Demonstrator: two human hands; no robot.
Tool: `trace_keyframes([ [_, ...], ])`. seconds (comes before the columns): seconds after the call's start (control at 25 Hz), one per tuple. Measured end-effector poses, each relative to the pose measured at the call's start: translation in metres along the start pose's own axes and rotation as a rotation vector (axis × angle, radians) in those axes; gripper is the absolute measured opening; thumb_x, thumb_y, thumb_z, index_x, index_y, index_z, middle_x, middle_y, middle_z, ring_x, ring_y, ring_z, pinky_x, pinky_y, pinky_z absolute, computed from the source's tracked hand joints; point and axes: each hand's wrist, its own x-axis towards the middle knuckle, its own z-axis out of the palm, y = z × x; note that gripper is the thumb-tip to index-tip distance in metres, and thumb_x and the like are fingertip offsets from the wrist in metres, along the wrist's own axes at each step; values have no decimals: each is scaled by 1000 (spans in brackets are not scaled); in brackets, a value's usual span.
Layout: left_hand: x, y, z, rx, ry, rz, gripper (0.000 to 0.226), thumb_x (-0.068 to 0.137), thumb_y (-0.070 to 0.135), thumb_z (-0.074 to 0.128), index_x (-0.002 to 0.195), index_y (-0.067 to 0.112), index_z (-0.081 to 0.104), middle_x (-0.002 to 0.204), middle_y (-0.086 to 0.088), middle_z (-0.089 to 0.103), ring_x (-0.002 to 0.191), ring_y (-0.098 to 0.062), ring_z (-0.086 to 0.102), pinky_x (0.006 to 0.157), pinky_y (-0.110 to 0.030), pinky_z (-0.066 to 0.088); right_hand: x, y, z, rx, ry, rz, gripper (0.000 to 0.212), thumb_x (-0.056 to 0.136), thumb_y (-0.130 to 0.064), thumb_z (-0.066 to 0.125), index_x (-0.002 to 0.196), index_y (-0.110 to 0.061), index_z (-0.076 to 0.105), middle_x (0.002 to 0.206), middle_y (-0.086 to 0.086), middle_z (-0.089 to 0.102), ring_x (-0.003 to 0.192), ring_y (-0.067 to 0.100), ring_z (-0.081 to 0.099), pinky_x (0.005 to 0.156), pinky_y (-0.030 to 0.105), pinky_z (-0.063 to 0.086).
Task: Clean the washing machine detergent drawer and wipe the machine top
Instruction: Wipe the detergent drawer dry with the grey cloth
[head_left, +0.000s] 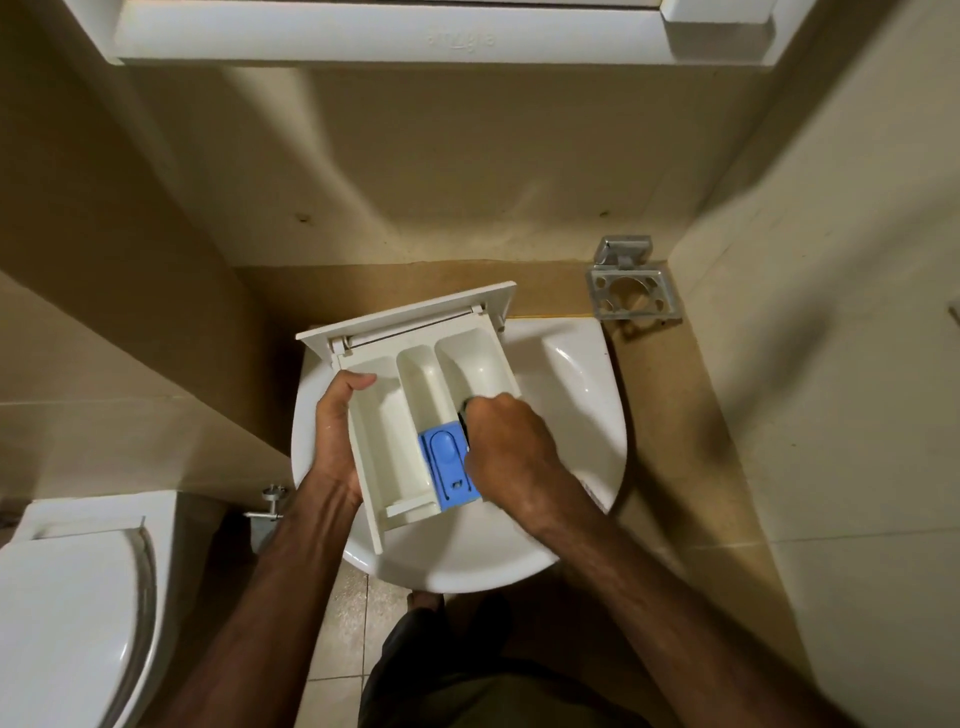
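Note:
A cream plastic detergent drawer (384, 410) is held over a white wash basin (571, 395), its front panel pointing away from me. It has three compartments, and a blue siphon cap (448, 460) sits in the near end of the middle one. My left hand (335, 431) grips the drawer's left wall, thumb hooked over the rim. My right hand (506, 447) is curled around a small dark object, mostly hidden, inside the right compartment; I cannot tell what that object is.
A white toilet (72, 603) stands at the lower left. A metal tumbler holder (631, 286) is fixed to the wall right of the basin. A white cabinet (389, 36) hangs overhead. Beige tiled walls close in on both sides.

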Motion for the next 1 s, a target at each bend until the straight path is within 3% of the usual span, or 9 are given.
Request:
trace_keyframes([
  [0.12, 1, 1, 0, -10, -12, 6, 41, 94, 33, 46, 74, 20, 79, 75, -4, 69, 63, -21, 67, 66, -31, 52, -4, 4, -5, 49, -2, -7, 18, 92, -1, 61, 85, -13, 49, 101, 10, 68, 96, 30, 69, 70, 34, 52],
  [0.28, 1, 10, 6, -19, -59, 43, 49, 97, 28, 37, 74, 20, 80, 73, -4, 69, 62, -20, 67, 60, -27, 56, 5, 15, -14, 276, 156, -34, 26, 90, 2, 57, 72, -15, 52, 74, 1, 62, 76, 26, 66, 67, 45, 60],
  [0.36, -1, 18, 12, -29, -68, 68, 51, 97, 26, 36, 70, 20, 79, 71, -3, 68, 60, -19, 66, 58, -25, 56, 4, 17, -16, 426, 269, -85, 11, 96, -2, 61, 92, -10, 68, 84, 1, 71, 81, 19, 70, 73, 45, 62],
  [0.44, 0, 25, 14, -14, -73, 104, 55, 98, 24, 35, 64, 22, 79, 66, -1, 68, 55, -16, 65, 55, -21, 55, 1, 19, -22, 571, 482, -119, 20, 99, -7, 63, 117, -9, 71, 101, 0, 77, 89, 14, 73, 76, 43, 65],
  [0.6, 0, 27, 12, 6, -68, 117, 55, 98, 23, 37, 63, 24, 78, 65, 2, 68, 54, -13, 66, 53, -21, 55, 17, 32, -37, 539, 846, -258, 24, 95, -4, 67, 119, -6, 68, 106, 3, 73, 90, 16, 68, 77, 40, 59],
  [0.68, 0, 27, 9, 35, -64, 115, 45, 98, 24, 39, 74, 22, 77, 68, 1, 68, 56, -14, 66, 53, -23, 56, 29, 39, -30, 304, 808, -430, 24, 92, 3, 66, 115, -4, 68, 108, 6, 72, 92, 22, 67, 77, 41, 56],
  [0.8, 2, 27, 5, 83, -68, 108, 34, 98, 25, 41, 85, 21, 72, 71, 0, 69, 58, -14, 67, 54, -25, 56, 39, 42, -10, -101, 605, -580, 36, 79, 10, 71, 110, -10, 71, 95, 5, 73, 80, 28, 69, 57, 36, 52],
  [0.88, 2, 27, 6, 87, -66, 106, 37, 98, 25, 42, 80, 23, 75, 71, -1, 69, 60, -15, 67, 57, -25, 56, 39, 34, -8, -309, 479, -487, 43, 73, 10, 74, 111, -10, 69, 87, 5, 73, 72, 30, 71, 52, 31, 40],
  [1.0, 3, 25, 10, 87, -69, 89, 43, 97, 27, 42, 74, 22, 78, 71, -2, 69, 63, -18, 66, 59, -25, 55, 31, 16, -10, -445, 227, -338, 41, 84, 2, 68, 122, -9, 60, 102, 6, 73, 90, 28, 73, 63, 33, 39],
])
